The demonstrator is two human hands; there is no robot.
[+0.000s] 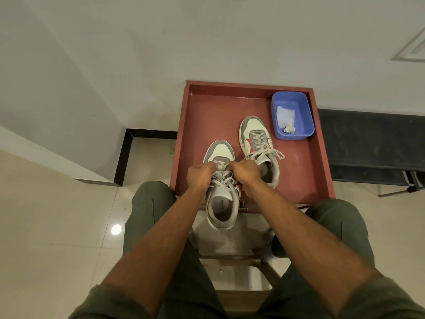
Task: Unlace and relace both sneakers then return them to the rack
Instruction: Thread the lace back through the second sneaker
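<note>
Both hands pinch the soft, floppy laces: left hand [199, 176], right hand [247, 174]. The near sneaker [220, 187] looks light. Its twin [257, 143] sits at two o'clock.

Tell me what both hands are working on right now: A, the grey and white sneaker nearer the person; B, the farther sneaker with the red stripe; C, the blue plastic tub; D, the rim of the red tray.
A: the left hand and the right hand both grip the laces of the nearer grey and white sneaker.
</note>
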